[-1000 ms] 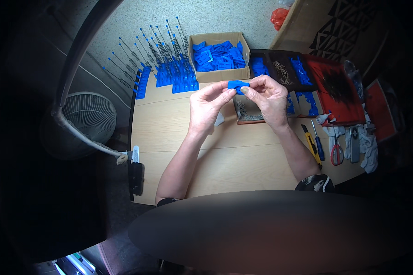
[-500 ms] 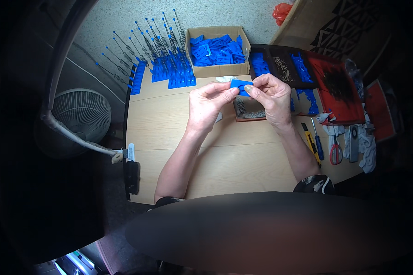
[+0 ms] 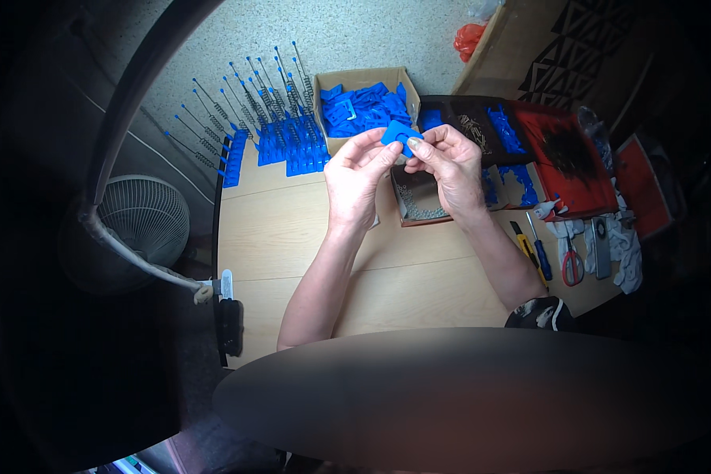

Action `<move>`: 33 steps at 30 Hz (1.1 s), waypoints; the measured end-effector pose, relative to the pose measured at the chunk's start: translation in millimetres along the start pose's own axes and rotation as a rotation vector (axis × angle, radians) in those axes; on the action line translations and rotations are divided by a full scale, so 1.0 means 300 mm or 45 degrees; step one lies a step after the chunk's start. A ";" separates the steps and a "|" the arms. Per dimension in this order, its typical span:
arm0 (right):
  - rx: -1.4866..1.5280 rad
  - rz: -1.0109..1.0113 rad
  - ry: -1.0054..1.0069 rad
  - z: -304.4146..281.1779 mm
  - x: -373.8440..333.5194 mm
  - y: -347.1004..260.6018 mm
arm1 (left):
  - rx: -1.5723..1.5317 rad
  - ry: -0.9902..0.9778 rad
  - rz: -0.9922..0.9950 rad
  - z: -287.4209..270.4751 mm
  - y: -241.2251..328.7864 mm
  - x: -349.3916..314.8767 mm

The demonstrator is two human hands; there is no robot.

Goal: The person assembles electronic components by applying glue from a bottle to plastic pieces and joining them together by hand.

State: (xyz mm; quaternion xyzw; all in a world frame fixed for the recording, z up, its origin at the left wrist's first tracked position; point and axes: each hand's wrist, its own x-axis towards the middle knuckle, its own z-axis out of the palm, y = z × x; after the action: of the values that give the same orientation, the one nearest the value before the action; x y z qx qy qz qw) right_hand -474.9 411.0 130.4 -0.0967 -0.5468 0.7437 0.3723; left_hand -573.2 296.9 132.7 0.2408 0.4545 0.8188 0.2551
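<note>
A small flat blue plastic piece (image 3: pixel 397 132) with a notch in it is held up between my two hands, above the table. My left hand (image 3: pixel 357 175) pinches its left side between thumb and fingers. On the other side, the thumb and fingers of my right hand (image 3: pixel 453 170) close on its right edge. Just beyond my hands stands a cardboard box (image 3: pixel 358 144) heaped with similar blue pieces (image 3: pixel 365 108). Below my right hand is a shallow box (image 3: pixel 428 222) of small metal parts, partly hidden by that hand.
Blue bases with upright springs and rods (image 3: pixel 280 142) stand in rows at the back left. Trays on the right hold blue parts (image 3: pixel 506 130) and dark thin pieces in a red tray (image 3: pixel 565 150). A yellow cutter (image 3: pixel 529 249), screwdriver (image 3: pixel 540 253) and red-handled scissors (image 3: pixel 572 265) lie front right.
The blue piece has tilted, so more of its flat face shows. Both hands keep their pinch on it. The whole view has shifted slightly.
</note>
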 end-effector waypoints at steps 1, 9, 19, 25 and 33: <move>-0.036 -0.021 -0.010 0.006 -0.008 -0.003 | -0.024 0.007 0.010 -0.005 -0.002 0.004; -0.392 -0.245 -0.095 0.071 -0.043 -0.035 | -0.005 -0.045 -0.029 -0.080 0.034 0.005; -0.387 -0.205 -0.121 0.099 -0.060 0.013 | 0.077 -0.093 -0.005 -0.145 0.059 -0.007; -0.277 -0.097 -0.129 0.100 -0.054 0.034 | 0.125 -0.120 -0.034 -0.168 0.086 -0.018; -0.411 -0.117 -0.112 0.120 -0.059 0.029 | 0.138 -0.181 0.038 -0.167 0.089 -0.024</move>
State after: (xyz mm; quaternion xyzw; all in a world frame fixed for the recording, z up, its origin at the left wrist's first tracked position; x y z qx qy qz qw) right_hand -486.1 371.4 132.0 -0.0974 -0.6787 0.6319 0.3612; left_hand -604.4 248.9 130.9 0.3185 0.4751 0.7776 0.2610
